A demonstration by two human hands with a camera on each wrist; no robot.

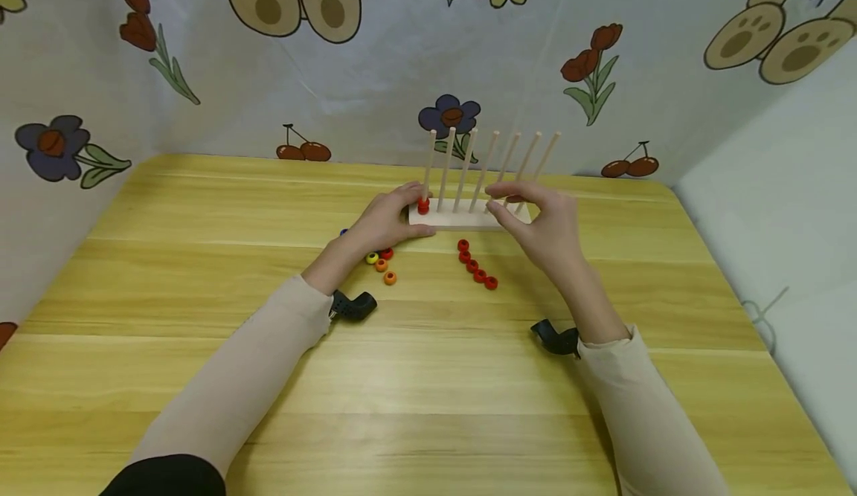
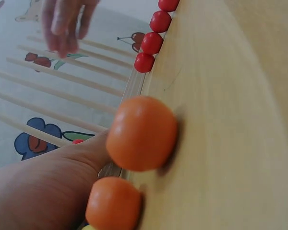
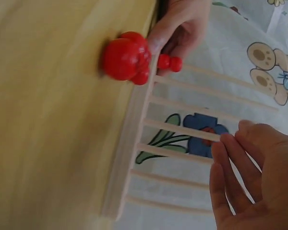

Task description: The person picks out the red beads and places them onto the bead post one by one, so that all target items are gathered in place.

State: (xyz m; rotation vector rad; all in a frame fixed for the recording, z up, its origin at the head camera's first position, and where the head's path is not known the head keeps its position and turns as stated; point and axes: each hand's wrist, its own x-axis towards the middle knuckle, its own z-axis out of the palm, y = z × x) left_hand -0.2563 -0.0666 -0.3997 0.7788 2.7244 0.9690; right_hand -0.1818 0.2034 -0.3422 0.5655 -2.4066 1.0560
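Observation:
A white wooden peg board (image 1: 462, 219) with several upright pegs stands near the back of the table. My left hand (image 1: 386, 217) grips its left end, thumb along the front side. Two red beads (image 1: 423, 206) sit stacked at the bottom of the leftmost peg. My right hand (image 1: 545, 222) hovers in front of the right-hand pegs, fingers loosely bent. No bead shows between its fingers (image 3: 247, 158) in the right wrist view. Several loose red beads (image 1: 472, 265) lie in a slanting row on the table in front of the board.
Beside my left wrist lie orange beads (image 1: 390, 278), a yellow bead (image 1: 372, 258), a red one and a partly hidden blue one. The wooden table (image 1: 428, 377) ends at a patterned cloth (image 1: 375, 87) behind the board. A white wall (image 1: 790, 221) stands to the right.

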